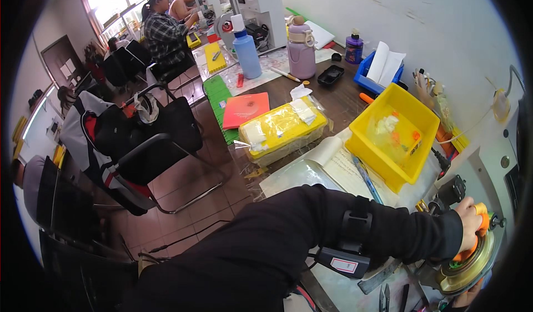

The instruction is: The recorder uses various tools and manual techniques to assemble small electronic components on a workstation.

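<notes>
At the near right corner of the scene, the left hand (471,217) is closed over an orange part (482,215) that sits on top of a round brass-coloured disc (471,267) of a small machine. The fingers curl around the orange part, and the black sleeve (288,228) of this arm crosses the picture from the lower left, with a black strap and a small device (347,259) around the forearm. The right hand (469,296) is seen only as a small piece under the disc at the near edge, and I cannot tell if it is open or closed, or if it holds something.

Just to the left of the disc, small scissors (383,298) lie on the table (266,90). A little farther, a yellow plastic bin (369,145) stands with a clear bag of orange and white small parts (397,134) inside it. To the left of the bin there are papers and a yellow package wrapped in clear film (283,128), and beside it a flat red square thing (246,109). Far on the table stand a blue bottle (246,48), a lilac bottle (301,48) and a blue tray (369,76) with white paper. On the left side, a black chair (161,145) carries bags, and two persons (166,28) sit at the far end near the window.
</notes>
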The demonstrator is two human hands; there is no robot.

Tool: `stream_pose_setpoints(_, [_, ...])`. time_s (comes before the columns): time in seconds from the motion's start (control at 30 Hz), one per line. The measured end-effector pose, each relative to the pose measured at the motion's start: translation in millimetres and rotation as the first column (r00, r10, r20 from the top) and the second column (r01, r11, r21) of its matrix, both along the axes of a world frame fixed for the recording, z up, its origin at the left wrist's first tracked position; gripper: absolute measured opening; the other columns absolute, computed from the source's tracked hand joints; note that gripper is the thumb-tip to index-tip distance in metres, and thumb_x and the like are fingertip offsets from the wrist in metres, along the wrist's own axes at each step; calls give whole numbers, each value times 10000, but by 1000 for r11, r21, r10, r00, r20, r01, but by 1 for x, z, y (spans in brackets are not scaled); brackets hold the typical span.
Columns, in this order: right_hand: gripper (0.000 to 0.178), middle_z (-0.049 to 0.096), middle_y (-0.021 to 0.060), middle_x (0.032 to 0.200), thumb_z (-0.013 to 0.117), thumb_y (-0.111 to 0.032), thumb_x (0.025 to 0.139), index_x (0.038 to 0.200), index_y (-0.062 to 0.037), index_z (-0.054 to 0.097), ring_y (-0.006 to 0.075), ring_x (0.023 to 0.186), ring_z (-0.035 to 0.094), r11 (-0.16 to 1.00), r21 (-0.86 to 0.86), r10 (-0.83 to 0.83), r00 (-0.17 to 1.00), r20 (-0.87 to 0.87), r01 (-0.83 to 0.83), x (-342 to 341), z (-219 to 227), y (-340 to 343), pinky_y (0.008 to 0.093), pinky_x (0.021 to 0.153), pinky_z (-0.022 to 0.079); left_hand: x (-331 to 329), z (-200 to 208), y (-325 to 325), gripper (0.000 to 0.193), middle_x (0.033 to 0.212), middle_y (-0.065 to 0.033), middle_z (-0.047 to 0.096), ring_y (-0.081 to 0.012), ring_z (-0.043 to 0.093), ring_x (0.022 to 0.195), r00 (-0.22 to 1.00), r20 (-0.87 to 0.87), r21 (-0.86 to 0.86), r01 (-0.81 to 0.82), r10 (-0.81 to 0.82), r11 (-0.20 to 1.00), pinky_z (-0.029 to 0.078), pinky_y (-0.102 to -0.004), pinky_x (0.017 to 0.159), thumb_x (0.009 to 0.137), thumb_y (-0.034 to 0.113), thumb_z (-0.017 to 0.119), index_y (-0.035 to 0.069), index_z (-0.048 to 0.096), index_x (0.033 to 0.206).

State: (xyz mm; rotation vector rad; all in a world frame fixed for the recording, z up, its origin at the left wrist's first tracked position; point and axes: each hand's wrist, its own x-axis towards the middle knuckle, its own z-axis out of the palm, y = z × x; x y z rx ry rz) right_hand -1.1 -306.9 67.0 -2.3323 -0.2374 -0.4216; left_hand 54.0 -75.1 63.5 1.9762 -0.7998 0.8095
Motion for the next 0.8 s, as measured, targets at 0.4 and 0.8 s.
stream_pose_setpoints(0.4, [318, 548, 162, 963, 528, -139, 758, 1023, 32, 483, 264, 858, 532, 950, -285, 125, 992, -19, -125, 83, -21, 25, 328, 765, 409, 4, -1, -1, 98, 664, -43, 527, -225, 470, 753, 971, 223, 101, -106, 82, 989, 273, -346, 739, 536, 206, 600, 118, 622, 572])
stream_pose_setpoints(0.8, [340, 551, 154, 969, 548, -181, 708, 992, 2, 512, 309, 834, 541, 953, -275, 186, 959, 214, -123, 28, -7, 31, 349, 743, 408, -16, 18, 35, 138, 999, -37, 524, -216, 480, 931, 981, 178, 219, 38, -78, 975, 297, -430, 771, 555, 178, 580, 185, 615, 688])
